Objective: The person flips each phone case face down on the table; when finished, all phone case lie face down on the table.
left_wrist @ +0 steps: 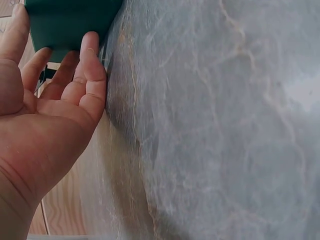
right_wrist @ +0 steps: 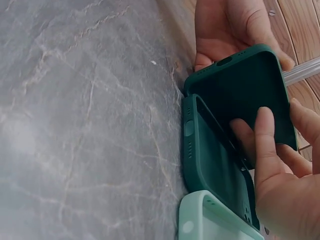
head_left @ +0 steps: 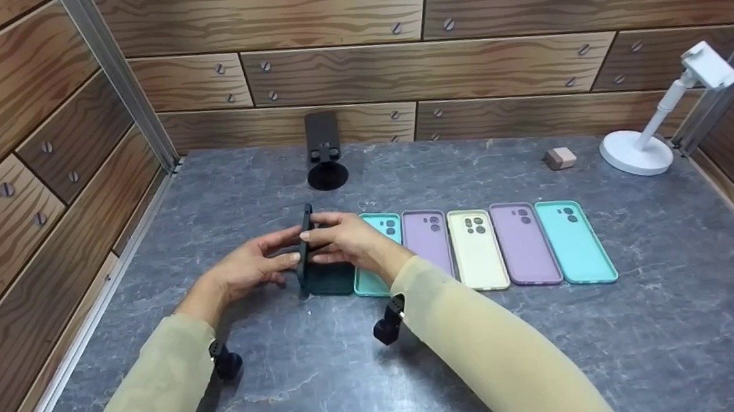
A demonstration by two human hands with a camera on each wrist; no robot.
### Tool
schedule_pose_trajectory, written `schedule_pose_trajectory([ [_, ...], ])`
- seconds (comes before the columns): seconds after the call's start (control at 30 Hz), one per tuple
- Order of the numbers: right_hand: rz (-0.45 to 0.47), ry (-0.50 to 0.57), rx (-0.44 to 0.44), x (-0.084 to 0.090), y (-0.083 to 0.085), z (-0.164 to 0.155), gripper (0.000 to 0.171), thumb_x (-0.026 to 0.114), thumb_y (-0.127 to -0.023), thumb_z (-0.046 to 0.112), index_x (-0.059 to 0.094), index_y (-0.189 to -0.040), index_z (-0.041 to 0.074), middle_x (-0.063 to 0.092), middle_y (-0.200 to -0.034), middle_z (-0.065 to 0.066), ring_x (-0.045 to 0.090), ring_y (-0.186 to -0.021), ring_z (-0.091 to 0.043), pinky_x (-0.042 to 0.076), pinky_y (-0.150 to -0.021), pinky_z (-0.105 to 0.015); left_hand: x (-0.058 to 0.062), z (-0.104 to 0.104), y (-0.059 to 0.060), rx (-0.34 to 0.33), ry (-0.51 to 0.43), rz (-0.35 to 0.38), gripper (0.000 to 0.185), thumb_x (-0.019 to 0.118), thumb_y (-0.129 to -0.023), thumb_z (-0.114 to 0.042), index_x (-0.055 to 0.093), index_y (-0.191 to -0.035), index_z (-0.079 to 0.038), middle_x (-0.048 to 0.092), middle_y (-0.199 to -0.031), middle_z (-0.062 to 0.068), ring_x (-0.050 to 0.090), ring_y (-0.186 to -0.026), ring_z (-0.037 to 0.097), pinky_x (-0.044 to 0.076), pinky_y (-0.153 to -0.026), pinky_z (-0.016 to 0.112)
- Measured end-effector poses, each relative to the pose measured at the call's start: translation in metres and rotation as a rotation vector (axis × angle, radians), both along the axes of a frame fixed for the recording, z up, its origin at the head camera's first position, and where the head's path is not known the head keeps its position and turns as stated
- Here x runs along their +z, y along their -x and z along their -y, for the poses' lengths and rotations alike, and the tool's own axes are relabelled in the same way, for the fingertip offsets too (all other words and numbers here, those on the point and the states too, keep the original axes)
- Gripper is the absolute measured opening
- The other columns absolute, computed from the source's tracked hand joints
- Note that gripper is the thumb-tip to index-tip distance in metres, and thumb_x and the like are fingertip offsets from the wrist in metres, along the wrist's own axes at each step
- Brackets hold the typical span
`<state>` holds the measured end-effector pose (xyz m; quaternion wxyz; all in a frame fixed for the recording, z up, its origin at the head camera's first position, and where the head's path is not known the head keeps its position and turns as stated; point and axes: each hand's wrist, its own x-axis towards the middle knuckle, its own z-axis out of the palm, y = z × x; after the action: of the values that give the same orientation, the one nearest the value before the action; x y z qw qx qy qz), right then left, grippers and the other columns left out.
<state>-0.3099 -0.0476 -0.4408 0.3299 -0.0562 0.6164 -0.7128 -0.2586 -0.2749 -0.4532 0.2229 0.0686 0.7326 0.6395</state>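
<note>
A dark green phone case (head_left: 305,271) stands on its long edge, tilted, between both hands. The left hand (head_left: 250,264) holds it from its outer back, fingertips against the green surface (left_wrist: 70,25) in the left wrist view. From the inner side the right hand (head_left: 356,239) grips it, with fingers in the hollow and the thumb at the rim, as the right wrist view shows. Right beside it lies a second dark green case (right_wrist: 215,145), hollow side up. A mint case (head_left: 373,284) follows in the row, partly hidden by the right hand.
Further right lie a purple case (head_left: 427,247), a cream case (head_left: 479,256), another purple case (head_left: 525,249) and a turquoise case (head_left: 577,248). Behind stand a black phone stand (head_left: 324,150), a small pinkish cube-shaped block (head_left: 560,159) and a white stand (head_left: 638,152). Wood-patterned panels enclose the grey marbled table.
</note>
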Motion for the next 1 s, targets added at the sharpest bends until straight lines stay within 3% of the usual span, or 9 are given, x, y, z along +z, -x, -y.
schedule_pose_trajectory([
  [0.13,0.009,0.024,-0.015,0.001,0.000,-0.003,0.071,0.077,-0.096,0.005,0.047,-0.161,0.008,0.074,-0.114,-0.015,0.073,-0.086,-0.021,0.061,-0.074,-0.027,0.001,-0.003,-0.001,0.035,0.024,-0.002,0.065,0.069,-0.106,-0.022,0.041,-0.165,-0.018,0.044,-0.164,0.010,0.065,-0.113,0.022,0.054,-0.077,0.030],
  [0.33,0.011,0.016,-0.043,0.005,0.000,-0.007,0.075,0.077,-0.095,0.003,0.045,-0.162,0.013,0.075,-0.122,-0.015,0.075,-0.085,-0.021,0.056,-0.062,-0.020,0.001,-0.010,-0.001,0.089,0.108,-0.076,0.060,0.074,-0.103,-0.026,0.053,-0.159,-0.026,0.053,-0.158,0.004,0.061,-0.095,0.024,0.050,-0.071,0.032],
  [0.4,0.008,0.007,-0.051,0.005,0.000,-0.008,0.074,0.077,-0.095,0.003,0.047,-0.161,0.014,0.076,-0.117,-0.012,0.075,-0.083,-0.019,0.053,-0.059,-0.019,0.001,-0.012,-0.002,0.109,0.136,-0.096,0.059,0.076,-0.101,-0.027,0.056,-0.157,-0.028,0.055,-0.156,0.003,0.058,-0.091,0.025,0.049,-0.071,0.032],
  [0.57,-0.004,-0.001,-0.070,0.006,-0.002,-0.008,0.069,0.077,-0.094,0.003,0.054,-0.157,0.016,0.079,-0.105,-0.010,0.074,-0.074,-0.014,0.045,-0.053,-0.018,0.002,-0.014,-0.002,0.161,0.162,-0.129,0.062,0.080,-0.098,-0.027,0.058,-0.155,-0.020,0.058,-0.152,0.007,0.063,-0.102,0.023,0.050,-0.076,0.035],
  [0.8,0.004,0.055,-0.079,0.008,-0.005,-0.006,0.065,0.076,-0.094,0.001,0.057,-0.155,0.017,0.078,-0.112,-0.014,0.074,-0.071,-0.011,0.040,-0.050,-0.018,-0.001,-0.011,0.000,0.257,0.122,-0.114,0.062,0.082,-0.097,-0.026,0.058,-0.154,-0.016,0.057,-0.151,0.012,0.063,-0.119,0.024,0.052,-0.084,0.037],
  [1.0,0.037,0.115,-0.089,0.010,-0.007,-0.007,0.062,0.077,-0.095,0.002,0.061,-0.152,0.020,0.078,-0.110,-0.012,0.073,-0.068,-0.010,0.041,-0.049,-0.017,-0.002,-0.009,-0.001,0.294,0.044,-0.052,0.063,0.081,-0.098,-0.026,0.057,-0.155,-0.019,0.060,-0.147,0.016,0.066,-0.109,0.024,0.053,-0.080,0.033],
])
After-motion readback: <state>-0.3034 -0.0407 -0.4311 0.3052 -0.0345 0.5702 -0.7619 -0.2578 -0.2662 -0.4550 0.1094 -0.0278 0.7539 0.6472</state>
